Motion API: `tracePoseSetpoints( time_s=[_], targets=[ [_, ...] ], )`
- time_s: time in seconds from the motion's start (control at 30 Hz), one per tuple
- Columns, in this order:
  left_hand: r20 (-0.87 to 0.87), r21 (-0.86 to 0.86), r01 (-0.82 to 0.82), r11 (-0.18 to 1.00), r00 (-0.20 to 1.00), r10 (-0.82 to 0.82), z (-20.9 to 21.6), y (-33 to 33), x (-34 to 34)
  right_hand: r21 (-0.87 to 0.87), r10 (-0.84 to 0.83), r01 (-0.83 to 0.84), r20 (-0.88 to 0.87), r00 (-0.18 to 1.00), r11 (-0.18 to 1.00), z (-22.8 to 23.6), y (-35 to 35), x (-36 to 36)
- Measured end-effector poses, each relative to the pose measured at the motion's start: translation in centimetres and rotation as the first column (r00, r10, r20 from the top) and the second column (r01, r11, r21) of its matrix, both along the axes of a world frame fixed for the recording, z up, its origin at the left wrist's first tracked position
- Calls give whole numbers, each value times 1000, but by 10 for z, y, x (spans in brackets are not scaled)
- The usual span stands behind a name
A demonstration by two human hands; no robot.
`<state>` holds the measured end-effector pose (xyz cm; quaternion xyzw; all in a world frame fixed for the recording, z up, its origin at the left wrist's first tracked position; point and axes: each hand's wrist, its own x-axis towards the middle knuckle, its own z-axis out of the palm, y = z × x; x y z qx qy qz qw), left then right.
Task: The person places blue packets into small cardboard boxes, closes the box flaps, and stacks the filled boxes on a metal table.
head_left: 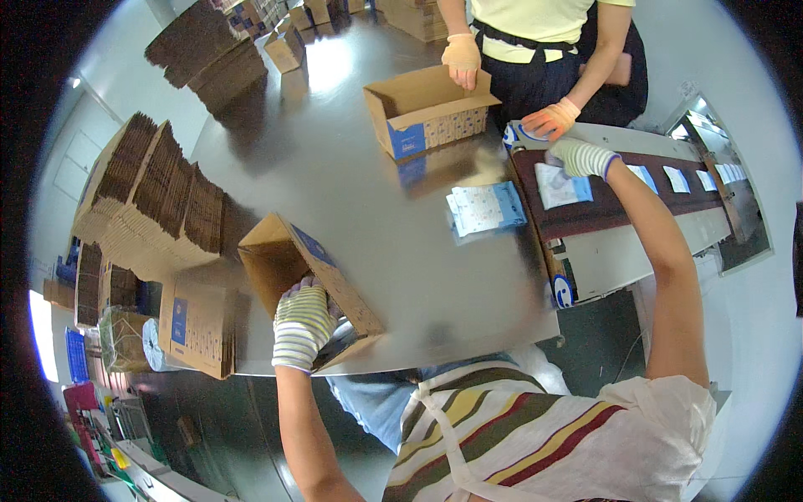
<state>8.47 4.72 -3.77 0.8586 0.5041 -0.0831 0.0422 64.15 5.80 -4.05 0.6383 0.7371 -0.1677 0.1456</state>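
Observation:
My left hand [301, 324], in a striped knit glove, reaches into an open brown carton [269, 251] tipped toward me at the table's near edge. Its fingertips are hidden inside; something pale and shiny shows beneath the palm. Over the conveyor belt [619, 209], my right hand [583, 157] wears a matching glove. Its slightly blurred fingers stretch out at the upper edge of a white and light-blue packet [562, 187]. On the table beside the belt, a small overlapping pile of similar packets [485, 209] looks a little blurred.
Across the table, a co-worker in orange gloves [552, 120] stands at another open carton [435, 109]. More packets [677, 179] lie spaced along the belt. Flattened cartons [150, 201] are stacked at the left, others [205, 58] farther back. A folded carton [196, 330] leans by the near left edge.

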Motion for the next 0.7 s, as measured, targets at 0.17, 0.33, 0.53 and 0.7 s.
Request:
tracePoseSetpoints(
  time_s=[0.17,0.33,0.53,0.7],
  targets=[
    [-13,-48,-36,998,999,35,1,0,-2,-69,118,-130,-149,982,989,-11,45,-106],
    [90,34,0,999,996,-3,1,4,1,-344,146,-135,4,989,929,-70,62,-103],
    [117,23,-30,999,993,27,-7,0,-10,260,308,-329,120,944,908,-56,-57,-218],
    [50,-23,-46,999,998,47,-4,3,-5,139,179,-163,-108,978,977,-52,-60,-231]
  ],
)
